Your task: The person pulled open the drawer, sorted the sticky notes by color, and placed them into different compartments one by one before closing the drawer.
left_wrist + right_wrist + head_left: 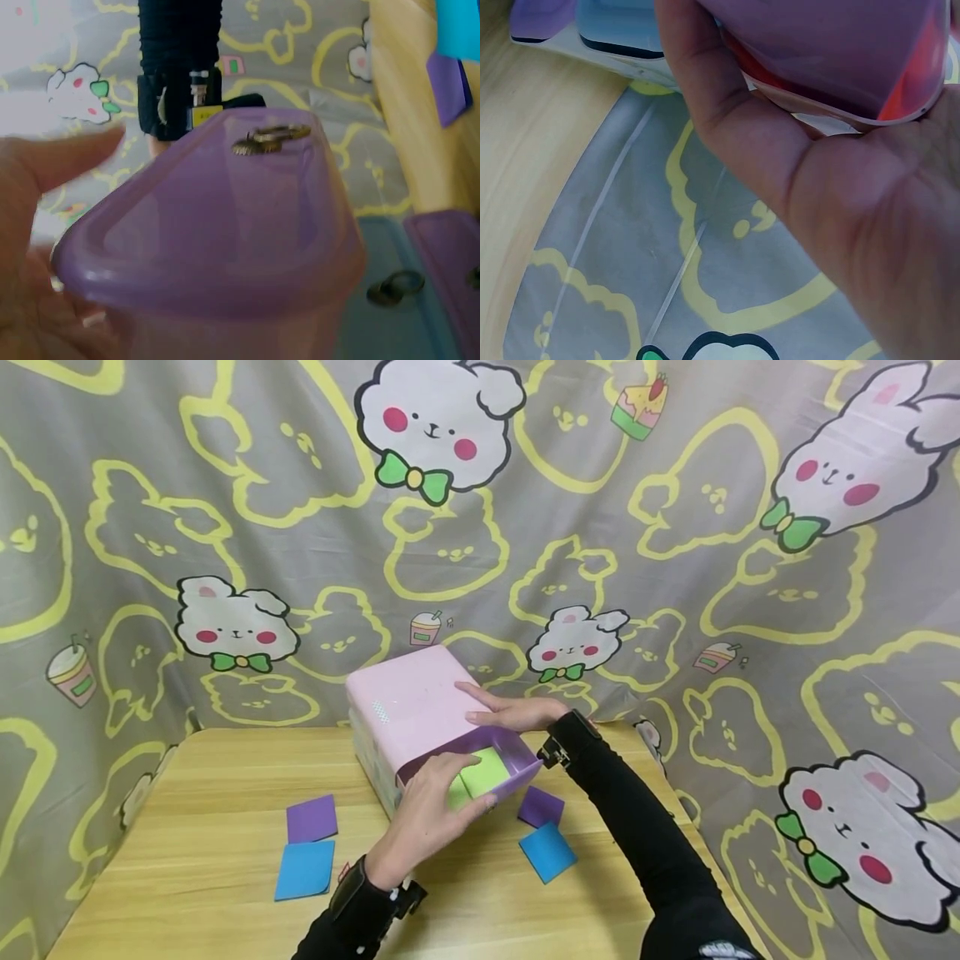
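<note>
A small chest of drawers with a pink top (420, 702) stands on the table. Its top purple drawer (513, 787) is pulled out, and bright green square pieces (491, 768) lie inside. My left hand (431, 810) reaches over the drawer, its fingertips at the green pieces and its thumb near the front rim. Spread fingers also show beside the drawer front with its metal knob (270, 139) in the left wrist view. My right hand (513, 710) rests on the right edge of the pink top, fingers stretched out. Close under that palm is the drawer (832, 52) in the right wrist view.
Left on the wooden table (217, 793) lie a purple square (312, 818) and a blue square (304, 870). Right of the chest lie another purple square (542, 807) and blue square (547, 852), overlapping. A patterned curtain (330, 552) hangs behind. Lower blue drawer (390, 300) is closed.
</note>
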Demonstrator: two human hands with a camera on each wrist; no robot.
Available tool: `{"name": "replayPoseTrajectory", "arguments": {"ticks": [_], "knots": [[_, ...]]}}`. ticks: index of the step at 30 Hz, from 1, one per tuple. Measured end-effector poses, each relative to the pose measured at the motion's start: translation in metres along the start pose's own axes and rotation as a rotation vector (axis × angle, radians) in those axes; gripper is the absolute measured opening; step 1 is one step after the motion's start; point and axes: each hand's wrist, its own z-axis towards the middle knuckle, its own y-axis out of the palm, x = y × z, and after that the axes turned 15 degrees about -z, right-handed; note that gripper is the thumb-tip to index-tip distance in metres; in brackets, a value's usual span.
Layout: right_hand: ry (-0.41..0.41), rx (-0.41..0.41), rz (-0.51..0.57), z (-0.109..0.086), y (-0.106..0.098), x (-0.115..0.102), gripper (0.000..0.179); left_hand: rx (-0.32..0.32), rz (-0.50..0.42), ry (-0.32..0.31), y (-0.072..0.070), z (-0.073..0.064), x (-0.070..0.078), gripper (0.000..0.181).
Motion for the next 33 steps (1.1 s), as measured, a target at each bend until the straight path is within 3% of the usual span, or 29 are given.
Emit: {"name": "replayPoseTrajectory", "arguments": {"ticks": [6, 12, 16, 33], "knots": [[-0.019, -0.002, 0.001, 0.002, -0.001, 0.0, 0.07, -0.092, 0.121, 0.073, -0.006, -0.009, 0.0, 0.069], [-0.007, 0.002, 0.002, 0.0, 0.0, 0.0, 0.07, -0.019, 0.233, 0.199, -0.006, -0.012, -0.003, 0.064], [-0.008, 0.008, -0.005, 0.0, 0.0, -0.001, 0.07, 0.044, 0.277, 0.25, -0.006, -0.011, -0.005, 0.061], [0.0, 0.002, -0.035, 0.001, -0.001, -0.001, 0.071, 0.135, 0.37, 0.269, -0.012, -0.009, -0.021, 0.057]]}}
